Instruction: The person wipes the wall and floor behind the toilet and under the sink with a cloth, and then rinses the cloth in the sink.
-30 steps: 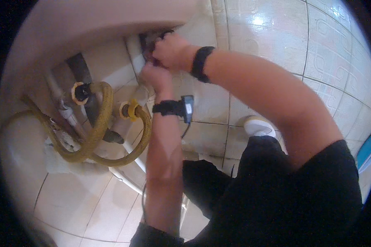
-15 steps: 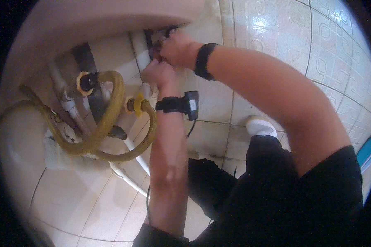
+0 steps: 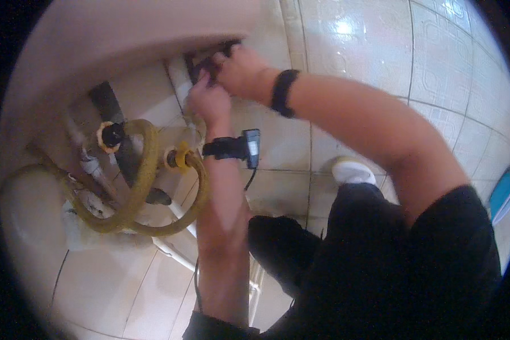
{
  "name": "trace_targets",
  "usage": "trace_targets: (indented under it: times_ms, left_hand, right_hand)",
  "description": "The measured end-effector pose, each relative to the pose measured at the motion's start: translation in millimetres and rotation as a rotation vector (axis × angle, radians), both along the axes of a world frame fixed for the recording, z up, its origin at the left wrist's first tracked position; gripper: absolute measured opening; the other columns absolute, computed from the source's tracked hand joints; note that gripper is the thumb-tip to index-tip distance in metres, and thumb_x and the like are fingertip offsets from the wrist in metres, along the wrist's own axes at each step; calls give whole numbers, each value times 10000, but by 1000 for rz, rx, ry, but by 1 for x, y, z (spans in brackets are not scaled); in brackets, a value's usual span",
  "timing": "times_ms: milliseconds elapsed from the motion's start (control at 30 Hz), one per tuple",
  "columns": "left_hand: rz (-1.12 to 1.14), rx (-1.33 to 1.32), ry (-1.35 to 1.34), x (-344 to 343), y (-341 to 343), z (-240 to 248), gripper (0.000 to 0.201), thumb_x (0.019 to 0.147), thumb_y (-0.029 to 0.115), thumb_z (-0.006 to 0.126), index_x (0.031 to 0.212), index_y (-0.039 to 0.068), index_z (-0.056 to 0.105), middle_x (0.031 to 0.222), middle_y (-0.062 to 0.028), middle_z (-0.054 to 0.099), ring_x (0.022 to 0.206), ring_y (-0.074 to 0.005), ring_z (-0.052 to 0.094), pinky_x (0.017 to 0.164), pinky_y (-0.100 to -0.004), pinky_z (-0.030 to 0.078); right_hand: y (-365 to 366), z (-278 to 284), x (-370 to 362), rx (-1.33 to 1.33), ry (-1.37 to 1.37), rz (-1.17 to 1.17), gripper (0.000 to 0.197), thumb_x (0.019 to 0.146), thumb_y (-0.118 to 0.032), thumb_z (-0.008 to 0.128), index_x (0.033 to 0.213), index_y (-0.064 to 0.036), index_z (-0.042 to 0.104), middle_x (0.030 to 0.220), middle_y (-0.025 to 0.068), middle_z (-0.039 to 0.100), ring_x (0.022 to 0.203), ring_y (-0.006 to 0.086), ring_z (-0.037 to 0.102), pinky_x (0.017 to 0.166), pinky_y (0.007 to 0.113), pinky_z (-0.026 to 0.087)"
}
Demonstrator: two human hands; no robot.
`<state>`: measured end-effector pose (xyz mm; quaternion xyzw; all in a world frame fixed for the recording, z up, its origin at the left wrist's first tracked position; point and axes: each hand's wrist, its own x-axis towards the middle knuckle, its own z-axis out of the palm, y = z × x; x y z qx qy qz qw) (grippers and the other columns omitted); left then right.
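Observation:
Under the rim of a pale pinkish basin, both my hands work close together against the tiled wall. My left hand is closed, its thumb and fingers pinching at a small dark part whose kind I cannot make out. Just above and to its right, my right hand curls its fingers over the same dark part from the other side. The fingers hide most of it, and the basin's shadow blurs the rest. Each wrist wears a black strap; the left one carries a small black box with a cable.
Left of my forearm loops a thick yellowish-brown hose. Near it are a yellow ring nut, an orange-rimmed black fitting and white pipes. My white shoe rests on the tiles. A teal object stands at the far right.
The whole view has shifted slightly, so the hose and fittings sit lower and further left. Both hands stay at the dark part under the basin, with small changes in finger position.

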<state>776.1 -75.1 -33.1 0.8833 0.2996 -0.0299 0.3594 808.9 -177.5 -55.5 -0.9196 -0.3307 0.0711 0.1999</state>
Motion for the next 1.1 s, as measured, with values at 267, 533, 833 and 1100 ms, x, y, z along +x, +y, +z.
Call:
trace_targets:
  times_ms: [267, 533, 833, 1100]
  left_hand:
    - [-315, 240, -313, -1, -84, -21, 257, 817, 64, 617, 1044, 10, 725, 1034, -207, 702, 943, -372, 685, 816, -425, 535]
    - [-313, 171, -159, -19, -80, -12, 297, 826, 40, 599, 1101, 1, 705, 1037, -219, 698, 973, -390, 674, 873, -419, 524]
    - [-453, 40, -303, -2, -122, 3, 484, 825, 96, 672, 1265, -32, 516, 1232, -276, 596, 1055, -449, 607, 917, -461, 514]
    - [-576, 387, -81, 36, -110, 4, 137, 801, 44, 642, 931, 2, 654, 892, -207, 681, 870, -401, 665, 725, -492, 553]
  right_hand:
    - [-110, 5, -2, 19, -119, -131, 245, 840, -214, 616, 1057, -148, 706, 993, 97, 621, 896, 314, 637, 730, 415, 558]
    - [-96, 16, -15, -84, -16, -159, 261, 830, -207, 615, 1071, -132, 684, 1058, 77, 597, 865, 305, 619, 755, 415, 540]
    - [-129, 12, 32, -93, -130, -103, 205, 835, -206, 621, 1000, -130, 718, 1094, 70, 607, 955, 328, 623, 807, 428, 542]
    - [-113, 29, 80, -197, -350, -50, 210, 859, -252, 579, 834, -119, 740, 1000, 98, 669, 937, 276, 635, 773, 413, 515]
